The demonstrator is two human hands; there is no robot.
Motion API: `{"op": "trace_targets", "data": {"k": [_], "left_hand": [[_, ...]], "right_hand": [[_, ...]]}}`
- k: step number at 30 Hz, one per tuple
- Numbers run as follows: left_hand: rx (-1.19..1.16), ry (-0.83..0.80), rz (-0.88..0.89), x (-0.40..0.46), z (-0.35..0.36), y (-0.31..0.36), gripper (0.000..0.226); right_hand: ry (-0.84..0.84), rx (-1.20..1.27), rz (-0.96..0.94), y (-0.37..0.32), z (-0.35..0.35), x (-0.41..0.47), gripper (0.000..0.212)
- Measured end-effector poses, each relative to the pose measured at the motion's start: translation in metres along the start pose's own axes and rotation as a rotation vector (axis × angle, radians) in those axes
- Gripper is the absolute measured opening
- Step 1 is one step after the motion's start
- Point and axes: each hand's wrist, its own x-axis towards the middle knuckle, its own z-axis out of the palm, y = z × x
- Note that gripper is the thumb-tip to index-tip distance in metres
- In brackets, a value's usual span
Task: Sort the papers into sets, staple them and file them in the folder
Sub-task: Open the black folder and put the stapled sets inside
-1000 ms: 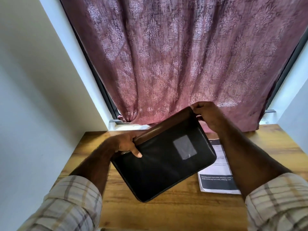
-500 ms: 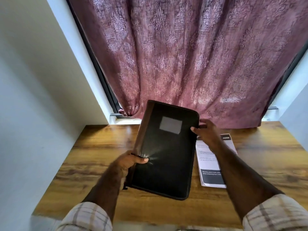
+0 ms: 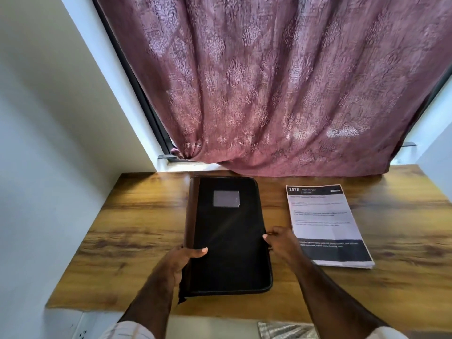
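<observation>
While the folder lies shut, here is how I read things, nearest first, every place taken from the folder.

Left hand: my left hand (image 3: 182, 261) clasps the folder's near left corner at the brown spine, thumb laid flat on the cover, the other fingers curled under the edge and hidden.

Right hand: my right hand (image 3: 278, 242) is at the folder's right edge, about halfway along it; thumb and forefinger are pressed together on something small there, likely the zip pull, though it is too small to be sure.

Folder: the black folder (image 3: 227, 236) rests flat on the wooden table (image 3: 137, 226), closed, spine to its left, its grey label window toward the far end.

Papers: the stack of papers (image 3: 325, 221) sits just right of the folder, not touching it, printed side up, edges roughly squared.

Stapler: none visible anywhere around the folder.

Progress: I judge it early; nothing looks sorted into sets, stapling is not visible, filing is not begun. Opening the folder seems the step in hand.

Far side: beyond the folder hangs a maroon curtain (image 3: 281, 89).
</observation>
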Motion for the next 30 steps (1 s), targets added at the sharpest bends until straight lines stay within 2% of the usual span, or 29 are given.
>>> {"op": "trace_targets", "data": {"k": [4, 6, 8, 10, 13, 14, 16, 20, 24, 26, 30], "left_hand": [[0.001, 0.014, -0.027, 0.007, -0.018, -0.005, 0.095], [-0.008, 0.016, -0.026, 0.006, -0.023, -0.005, 0.086], [-0.024, 0.027, -0.034, 0.005, -0.029, -0.005, 0.079], [-0.033, 0.023, -0.042, 0.003, -0.036, -0.004, 0.072], [-0.055, 0.048, -0.053, 0.001, -0.046, 0.000, 0.055], [-0.065, 0.054, -0.051, 0.003, -0.049, 0.002, 0.053], [-0.066, 0.049, -0.045, 0.008, -0.053, 0.006, 0.057], [-0.038, 0.002, -0.036, 0.023, -0.046, 0.012, 0.054], [0.019, -0.081, -0.035, 0.036, -0.023, 0.016, 0.069], [0.036, -0.103, -0.031, 0.039, -0.010, 0.016, 0.067], [0.037, -0.139, 0.001, 0.040, 0.007, 0.017, 0.073]], "right_hand": [[-0.025, 0.121, 0.075, 0.003, 0.021, 0.003, 0.021], [-0.006, 0.116, 0.075, 0.003, 0.031, 0.006, 0.029], [0.096, -0.072, -0.019, 0.000, 0.037, 0.007, 0.020], [0.245, -0.395, -0.173, -0.004, 0.039, 0.002, 0.007], [0.190, -0.629, -0.231, -0.005, 0.038, -0.004, 0.046], [0.158, -0.688, -0.247, -0.004, 0.038, -0.003, 0.049], [0.139, -0.771, -0.292, -0.002, 0.035, 0.001, 0.040], [0.206, -0.715, -0.279, -0.006, 0.022, 0.001, 0.021], [0.351, -0.598, -0.166, -0.010, -0.003, -0.013, 0.023], [0.398, -0.548, -0.134, -0.005, -0.018, -0.018, 0.023], [0.396, -0.485, -0.076, 0.011, -0.034, -0.036, 0.019]]}}
